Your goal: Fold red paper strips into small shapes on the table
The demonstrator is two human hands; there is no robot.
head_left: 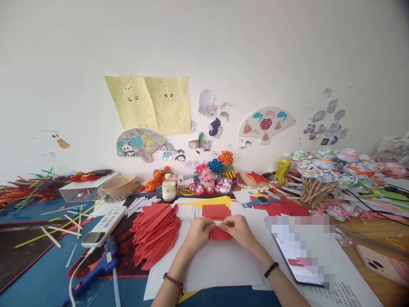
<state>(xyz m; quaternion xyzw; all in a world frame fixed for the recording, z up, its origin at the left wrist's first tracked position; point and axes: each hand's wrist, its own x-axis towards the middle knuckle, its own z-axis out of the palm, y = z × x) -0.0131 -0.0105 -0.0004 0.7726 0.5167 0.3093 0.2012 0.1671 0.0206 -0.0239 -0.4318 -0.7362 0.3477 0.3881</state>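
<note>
My left hand [200,232] and my right hand [238,229] pinch a small piece of red paper [221,234] between thumbs and fingers, low over white paper sheets [207,268]. Just behind it lies a stack of red paper rectangles [216,210], with a stack of white paper pieces [188,212] to its left. A heap of folded red paper strips [156,236] rests left of my left hand. The fingertips hide part of the held paper's upper edge.
At left lie a blue glue gun [107,258], a white power bank [104,226] and wooden sticks. A tablet [303,256], partly blurred, sits at right. Further back stand a small bottle [169,187], pipe-cleaner flowers [209,172], a blue watch [262,201] and paper flowers [326,168].
</note>
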